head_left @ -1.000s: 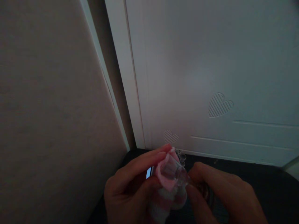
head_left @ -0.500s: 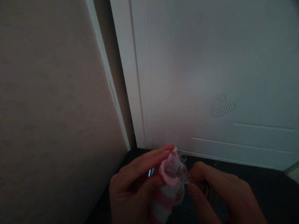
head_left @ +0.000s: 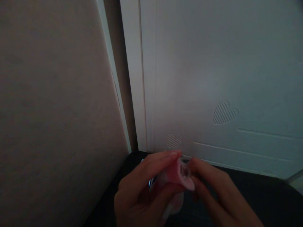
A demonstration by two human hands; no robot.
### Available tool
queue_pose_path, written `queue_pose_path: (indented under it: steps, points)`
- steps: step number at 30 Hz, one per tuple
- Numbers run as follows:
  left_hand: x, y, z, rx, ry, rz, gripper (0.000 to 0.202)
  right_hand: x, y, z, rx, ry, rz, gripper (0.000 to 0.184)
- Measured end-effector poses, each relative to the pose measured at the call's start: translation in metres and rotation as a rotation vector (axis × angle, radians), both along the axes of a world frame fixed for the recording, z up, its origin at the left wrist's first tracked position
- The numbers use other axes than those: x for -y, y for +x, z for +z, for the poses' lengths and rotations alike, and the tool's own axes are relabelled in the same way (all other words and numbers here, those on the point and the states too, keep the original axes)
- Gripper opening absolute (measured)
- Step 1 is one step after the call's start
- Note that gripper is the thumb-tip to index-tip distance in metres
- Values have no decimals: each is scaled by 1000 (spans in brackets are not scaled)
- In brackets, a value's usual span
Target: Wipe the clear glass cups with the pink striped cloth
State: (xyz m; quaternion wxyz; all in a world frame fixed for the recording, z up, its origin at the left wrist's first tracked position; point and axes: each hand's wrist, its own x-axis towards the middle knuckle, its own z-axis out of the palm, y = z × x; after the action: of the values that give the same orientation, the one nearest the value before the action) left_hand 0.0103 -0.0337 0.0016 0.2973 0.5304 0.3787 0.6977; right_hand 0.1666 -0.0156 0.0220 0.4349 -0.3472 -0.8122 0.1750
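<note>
A soft pink-and-white striped fabric tube, like a fuzzy sock [head_left: 172,172], is gripped near its mouth by my left hand [head_left: 142,189], fingers above and thumb below. Its opening faces right and looks dark and blurred inside. My right hand [head_left: 213,186] is closed in a pinch at the right side of that opening, fingertips against or very near the rim. What lies between these fingertips is hidden. Part of the tube hangs below my left thumb.
A dark surface [head_left: 248,189] lies under the hands. Behind it stands a white panel [head_left: 189,78] with engraved hearts, and a beige wall [head_left: 59,110] rises on the left. Something with a bright edge [head_left: 150,183] shows behind my left hand.
The clear plastic piece that stood out of the opening by my right fingers no longer shows plainly. The tube's mouth has turned rightward and narrowed, and my right hand has moved slightly closer.
</note>
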Motion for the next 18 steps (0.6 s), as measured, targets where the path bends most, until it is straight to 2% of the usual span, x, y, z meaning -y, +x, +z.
queue_pose_path:
  steps: [3,6,12,18]
  points:
    - [-3,7,-2,-101,125,86,37,-9,5,-4,61,-36,42,22]
    - [-4,10,-2,-116,109,98,37,-15,7,-6,86,-79,51,21]
    - [-2,5,2,-47,36,-4,37,-12,6,-7,57,-93,119,20]
    - [-4,3,2,-65,169,-41,31,-13,0,-8,29,-86,166,24]
